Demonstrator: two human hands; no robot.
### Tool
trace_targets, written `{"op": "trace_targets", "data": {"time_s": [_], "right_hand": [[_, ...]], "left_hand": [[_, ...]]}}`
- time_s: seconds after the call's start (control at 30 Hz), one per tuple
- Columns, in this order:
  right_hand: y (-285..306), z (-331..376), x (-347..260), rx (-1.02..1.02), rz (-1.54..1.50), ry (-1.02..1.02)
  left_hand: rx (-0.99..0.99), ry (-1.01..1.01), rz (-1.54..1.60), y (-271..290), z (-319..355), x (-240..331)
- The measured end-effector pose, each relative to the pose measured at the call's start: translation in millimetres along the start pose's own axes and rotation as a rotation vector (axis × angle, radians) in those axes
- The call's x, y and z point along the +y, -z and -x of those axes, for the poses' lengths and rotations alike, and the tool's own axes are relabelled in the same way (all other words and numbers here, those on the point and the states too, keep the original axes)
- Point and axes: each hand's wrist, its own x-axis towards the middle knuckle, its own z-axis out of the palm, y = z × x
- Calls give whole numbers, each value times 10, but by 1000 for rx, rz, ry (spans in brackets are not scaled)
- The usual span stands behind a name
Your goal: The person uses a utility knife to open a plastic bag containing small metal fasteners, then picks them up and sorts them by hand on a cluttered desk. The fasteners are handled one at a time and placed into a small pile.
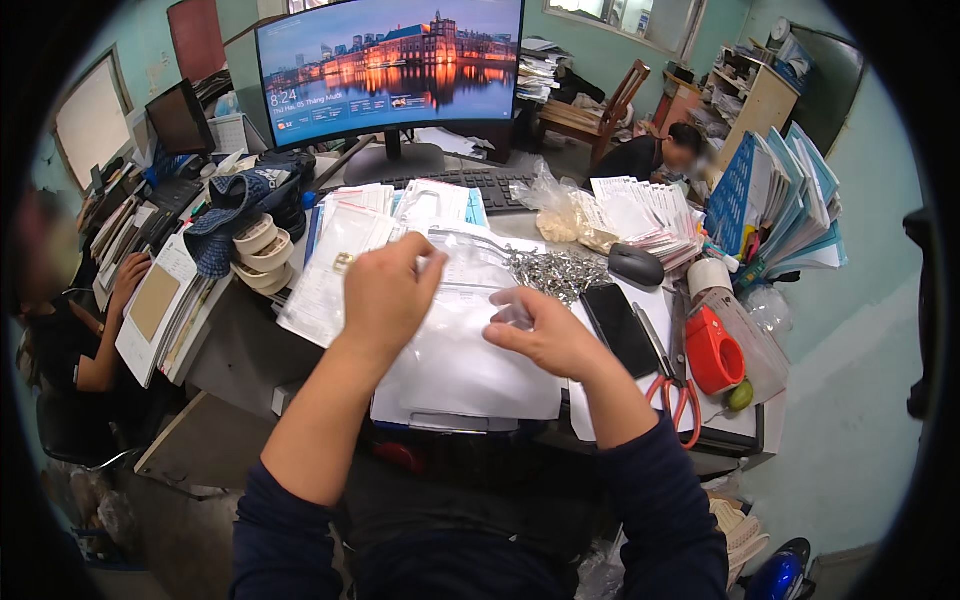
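Roughly sideways runs the clear bag's (468, 245) edge beside the left hand (392, 285).

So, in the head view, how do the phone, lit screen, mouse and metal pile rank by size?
1. Lit screen
2. Phone and metal pile: too alike to rank
3. Mouse

Reads as a cluttered, shared office. Shows a lit curved monitor (390, 65), keyboard (495, 186) and mouse (637, 265) close together, plus stacked forms (650, 215), fanned blue files (800, 205) and a second, dark monitor (180, 117). Includes one person (65, 335) at left, another person (635, 157) at right. Suggests small-parts handling too, from heaped small metal pieces (560, 274) beside the mouse.
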Motion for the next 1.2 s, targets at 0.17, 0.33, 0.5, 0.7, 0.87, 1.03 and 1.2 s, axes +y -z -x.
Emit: {"op": "trace_targets", "data": {"time_s": [0.17,0.33,0.5,0.7,0.87,1.03,1.2], "right_hand": [[827,-297,135,255,166,-199],[578,-460,309,103,820,-32],[428,-653,481,84,848,-75],[642,-737,553,284,104,-306],[830,-705,605,385,-565,-484],[869,-664,595,464,-890,-481],[789,-589,587,406,-1234,-472]], "left_hand": [[27,100,142,-168,78,-153],[-42,342,440,-606,298,-216],[-95,383,471,-851,419,-377],[-118,393,523,-807,419,-368],[-99,120,316,-775,141,-256],[-115,-65,41,-803,-388,-149],[-236,107,-3,-1003,-471,-409]]}}
